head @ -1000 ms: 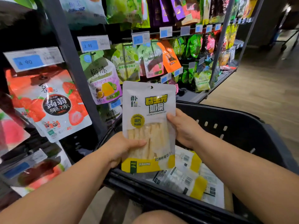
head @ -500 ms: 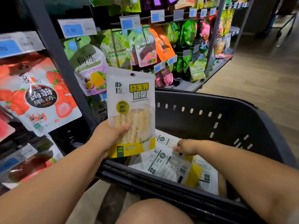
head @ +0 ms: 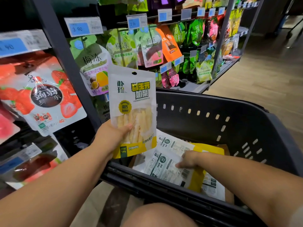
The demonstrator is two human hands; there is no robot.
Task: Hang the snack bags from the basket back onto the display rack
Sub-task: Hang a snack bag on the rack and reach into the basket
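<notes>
My left hand (head: 111,136) grips a white and yellow snack bag (head: 132,99) by its lower left part and holds it upright above the near left corner of the black basket (head: 237,125). The bag's hang hole is at its top. My right hand (head: 188,158) is down inside the basket, its fingers curled onto the top bag (head: 164,167) of several similar bags lying face down there. The display rack (head: 62,51) stands to the left and behind, hung with fruit jelly pouches.
A dark upright post of the rack runs just left of the held bag. Blue price tags (head: 82,27) sit above the pouch rows. A strawberry pouch (head: 44,94) hangs at the near left. Wooden floor (head: 270,79) lies to the right. My knee shows at the bottom edge.
My right hand let go of the held bag and went down into the basket onto the bags there. My left hand alone keeps the bag raised.
</notes>
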